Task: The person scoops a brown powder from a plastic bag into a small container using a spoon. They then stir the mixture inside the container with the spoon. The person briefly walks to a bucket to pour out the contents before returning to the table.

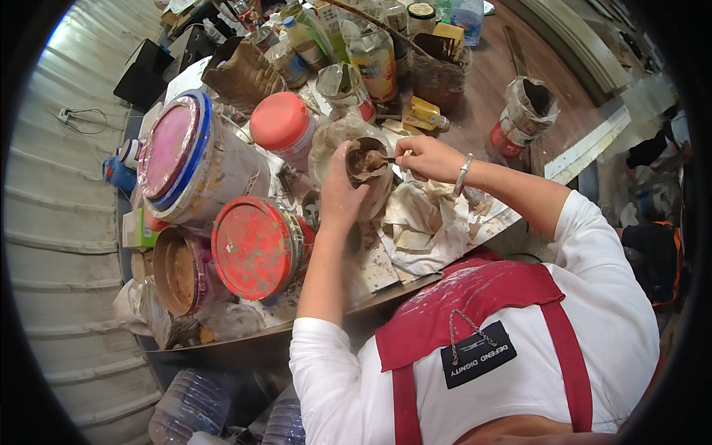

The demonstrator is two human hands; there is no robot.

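My left hand [343,189] is wrapped round the side of a small cup [359,179], tilted so that its mouth faces me. Brown paste coats its inside. In my right hand [429,157] a spoon-like stirring tool [390,159] is pinched by its thin handle. Its far end dips into the paste, so its exact shape is hidden. Just below my right hand lies a crumpled, stained white cloth [423,222]. Behind the cup is a cloudy plastic bag or wrap [334,141].
Left of my left arm crowd a red-lidded bucket [254,248], a large white bucket [222,174] with a pink and blue lid, an open brown-lined tub [176,271] and a red-capped jar [279,121]. A yellow bottle [426,115] lies beyond my right hand. A plastic-wrapped container [523,115] stands at right.
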